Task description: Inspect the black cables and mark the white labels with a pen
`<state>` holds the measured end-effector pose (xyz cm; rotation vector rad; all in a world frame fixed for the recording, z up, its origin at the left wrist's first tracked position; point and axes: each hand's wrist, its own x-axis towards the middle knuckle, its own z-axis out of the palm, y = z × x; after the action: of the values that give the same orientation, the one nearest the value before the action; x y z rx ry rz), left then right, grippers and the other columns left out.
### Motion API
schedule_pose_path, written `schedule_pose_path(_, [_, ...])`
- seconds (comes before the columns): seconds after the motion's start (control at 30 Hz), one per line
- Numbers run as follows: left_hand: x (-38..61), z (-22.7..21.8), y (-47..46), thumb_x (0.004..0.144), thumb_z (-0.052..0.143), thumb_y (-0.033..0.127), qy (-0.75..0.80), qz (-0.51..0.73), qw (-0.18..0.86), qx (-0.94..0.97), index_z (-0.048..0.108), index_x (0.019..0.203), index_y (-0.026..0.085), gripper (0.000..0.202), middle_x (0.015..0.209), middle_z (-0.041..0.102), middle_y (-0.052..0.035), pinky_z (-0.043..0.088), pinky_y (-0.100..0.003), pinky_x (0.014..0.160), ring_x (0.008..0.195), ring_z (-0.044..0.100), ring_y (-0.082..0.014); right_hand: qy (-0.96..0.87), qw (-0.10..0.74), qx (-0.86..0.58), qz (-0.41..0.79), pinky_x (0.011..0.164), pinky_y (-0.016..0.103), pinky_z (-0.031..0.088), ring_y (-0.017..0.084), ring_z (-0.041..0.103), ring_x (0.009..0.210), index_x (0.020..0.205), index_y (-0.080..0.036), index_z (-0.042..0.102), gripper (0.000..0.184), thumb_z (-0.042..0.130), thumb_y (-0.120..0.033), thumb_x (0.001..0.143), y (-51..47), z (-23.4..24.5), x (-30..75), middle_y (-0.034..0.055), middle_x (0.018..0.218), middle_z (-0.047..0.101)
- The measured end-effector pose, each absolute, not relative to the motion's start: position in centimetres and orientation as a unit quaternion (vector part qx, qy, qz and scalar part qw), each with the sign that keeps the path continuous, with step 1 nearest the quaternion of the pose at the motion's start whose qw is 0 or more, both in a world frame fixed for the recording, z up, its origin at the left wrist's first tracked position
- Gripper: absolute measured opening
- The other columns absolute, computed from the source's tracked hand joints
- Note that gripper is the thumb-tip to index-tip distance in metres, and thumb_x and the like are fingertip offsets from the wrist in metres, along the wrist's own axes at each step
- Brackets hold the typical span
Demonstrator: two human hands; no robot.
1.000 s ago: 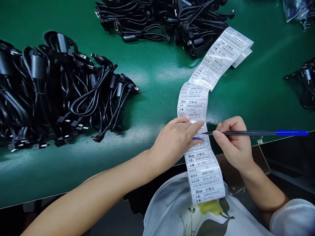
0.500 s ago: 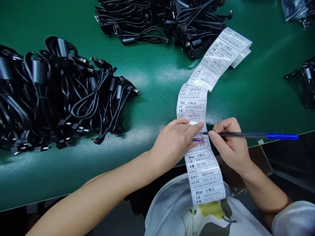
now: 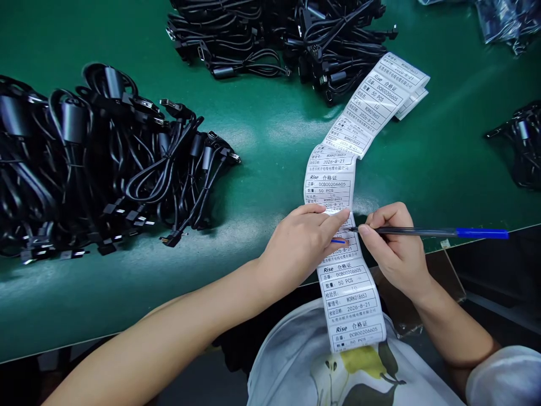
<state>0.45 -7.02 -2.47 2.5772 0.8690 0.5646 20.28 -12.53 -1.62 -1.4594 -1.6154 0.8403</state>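
A long white strip of printed labels (image 3: 338, 192) runs from the back of the green table (image 3: 262, 124) over its front edge and down onto my lap. My left hand (image 3: 302, 245) lies on the strip near the table edge, fingers together and pressing a label flat. My right hand (image 3: 395, 248) is closed on a dark pen with a blue cap (image 3: 426, 232). The pen lies nearly level, its tip touching the label just beside my left fingertips. A short blue stroke shows on that label.
A big heap of black cables (image 3: 97, 163) fills the left of the table. More black cable bundles (image 3: 279, 39) lie at the back, and another black cable bundle (image 3: 522, 146) sits at the right edge. Clear plastic bags (image 3: 505, 20) lie at the top right.
The pen's capped end has swung slightly inward to the left. Both hands stay in the same place on the label strip.
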Motion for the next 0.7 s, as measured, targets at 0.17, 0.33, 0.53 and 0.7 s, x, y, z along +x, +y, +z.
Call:
schedule_pose_path(0.17, [0.44, -2.44, -7.00, 0.092, 0.066, 0.032, 0.308, 0.201, 0.179, 0.912, 0.057, 0.127, 0.011, 0.041, 0.085, 0.075, -0.0014, 0.053, -0.033, 0.096, 0.083, 0.072, -0.0154, -0.640, 0.392, -0.574, 0.327, 0.062, 0.029, 0.039, 0.012, 0.048, 0.070, 0.090, -0.024, 0.047, 0.015, 0.060, -0.018, 0.096, -12.52, -1.57, 20.35, -0.0036, 0.082, 0.046])
schedule_pose_path(0.33, [0.41, -2.51, -7.06, 0.093, 0.064, 0.032, 0.309, 0.200, 0.177, 0.913, 0.056, 0.127, 0.012, 0.040, 0.086, 0.075, -0.0015, 0.053, -0.034, 0.097, 0.083, 0.072, -0.0152, -0.636, 0.395, -0.581, 0.321, 0.063, 0.029, 0.040, 0.012, 0.048, 0.070, 0.089, -0.024, 0.047, 0.016, 0.060, -0.018, 0.096, -12.61, -1.53, 20.40, -0.0032, 0.082, 0.047])
schedule_pose_path(0.53, [0.47, -2.51, -7.10, 0.093, 0.065, 0.031, 0.309, 0.198, 0.178, 0.913, 0.057, 0.126, 0.012, 0.040, 0.086, 0.075, -0.0016, 0.053, -0.034, 0.096, 0.082, 0.072, -0.0153, -0.641, 0.391, -0.580, 0.316, 0.061, 0.029, 0.040, 0.012, 0.049, 0.070, 0.089, -0.024, 0.047, 0.016, 0.060, -0.018, 0.095, -12.51, -1.47, 20.39, -0.0031, 0.081, 0.047])
schedule_pose_path(0.7, [0.32, -2.53, -6.99, 0.094, 0.062, 0.029, 0.303, 0.186, 0.181, 0.917, 0.055, 0.129, 0.009, 0.041, 0.086, 0.074, -0.0025, 0.052, -0.034, 0.098, 0.083, 0.071, -0.0153, -0.600, 0.431, -0.584, 0.336, 0.059, 0.030, 0.040, 0.014, 0.048, 0.067, 0.087, -0.024, 0.049, 0.015, 0.062, -0.021, 0.094, -12.56, -1.67, 20.46, -0.0020, 0.080, 0.048])
